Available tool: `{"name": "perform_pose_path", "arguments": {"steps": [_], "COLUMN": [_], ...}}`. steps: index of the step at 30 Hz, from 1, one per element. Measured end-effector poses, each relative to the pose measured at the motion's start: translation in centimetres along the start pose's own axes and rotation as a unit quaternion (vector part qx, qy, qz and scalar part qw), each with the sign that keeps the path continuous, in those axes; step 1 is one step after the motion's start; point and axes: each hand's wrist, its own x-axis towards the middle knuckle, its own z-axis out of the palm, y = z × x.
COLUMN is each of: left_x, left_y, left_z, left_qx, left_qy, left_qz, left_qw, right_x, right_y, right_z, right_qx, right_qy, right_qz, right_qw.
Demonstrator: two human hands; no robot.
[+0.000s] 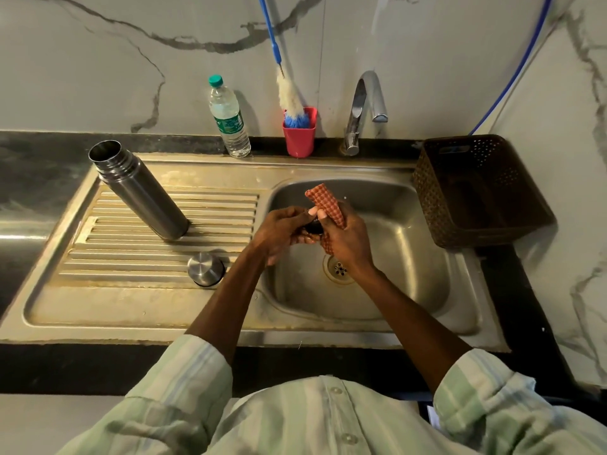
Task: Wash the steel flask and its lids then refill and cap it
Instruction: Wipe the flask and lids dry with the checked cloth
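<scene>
Flask [139,192] stands open left of the sink bowl [410,244]; over it, left hand [282,233] grips a dark lid [313,227], right hand [345,239] a cloth [323,200].

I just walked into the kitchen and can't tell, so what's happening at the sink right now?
A person is scrubbing a small dark lid over the steel sink basin. The left hand holds the lid while the right hand grips an orange checked scrub cloth against it. The open steel flask stands on the ribbed drainboard, with the round steel cap nearby. No water runs from the chrome tap.
</scene>
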Motion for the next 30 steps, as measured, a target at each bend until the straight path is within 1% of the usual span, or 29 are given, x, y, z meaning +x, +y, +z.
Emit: {"name": "perform_pose_path", "arguments": {"steps": [2,4,6,8,9,10,12,14,17,18,20,21,22,26,28,30], "left_x": [0.0,-0.3,-0.3,-0.2,-0.3,-0.4,-0.3,0.0,0.6,0.6,0.3,0.2,0.2,0.3,0.2,0.1], "left_y": [-0.4,-1.2,-2.0,-2.5,-2.7,-2.8,-3.2,-3.5,-4.0,-4.2,-3.9,-3.7,-3.5,-3.3,-3.2,-2.9], "left_z": [0.3,0.6,0.7,0.3,0.1,0.1,0.0,0.3,1.1,1.5,2.5,3.0,3.4,4.8,4.9,4.9], "left_qx": [0.017,0.072,0.174,0.281,0.318,0.346,0.369,0.354,0.256,0.208,0.046,-0.035,-0.085,-0.12,-0.179,-0.205], "left_qy": [0.023,0.047,0.063,0.073,0.077,0.075,0.074,0.098,0.136,0.143,0.159,0.166,0.182,0.232,0.231,0.213], "left_qz": [0.04,0.094,0.145,0.186,0.207,0.224,0.234,0.204,0.148,0.132,0.076,0.044,0.022,-0.036,-0.084,-0.11], "left_qw": [0.999,0.992,0.972,0.939,0.922,0.908,0.897,0.908,0.945,0.959,0.983,0.985,0.979,0.965,0.953,0.949], "right_x": [0.2,0.5,0.8,1.2,1.5,1.7,1.8,1.6,0.9,0.6,0.2,0.0,-0.3,-1.3,-1.9,-2.3], "right_y": [0.2,0.1,-0.2,-0.8,-1.2,-1.2,-1.3,-0.9,-0.4,-0.2,0.3,0.4,0.4,1.0,0.9,1.0], "right_z": [0.2,0.5,0.5,-0.3,-0.7,-1.0,-0.9,-0.3,0.5,0.5,0.3,0.2,0.2,-0.6,-1.3,-1.9], "right_qx": [0.043,0.116,0.223,0.3,0.32,0.324,0.299,0.249,0.194,0.184,0.158,0.144,0.121,-0.025,-0.072,-0.085], "right_qy": [0.016,0.033,0.022,-0.016,-0.035,-0.047,-0.049,-0.012,0.049,0.058,0.059,0.055,0.052,0.062,0.053,0.04], "right_qz": [0.054,0.145,0.249,0.342,0.372,0.39,0.408,0.392,0.321,0.296,0.255,0.239,0.224,0.117,0.061,0.037], "right_qw": [0.997,0.982,0.942,0.89,0.871,0.86,0.861,0.886,0.926,0.935,0.952,0.959,0.966,0.991,0.994,0.995]}}
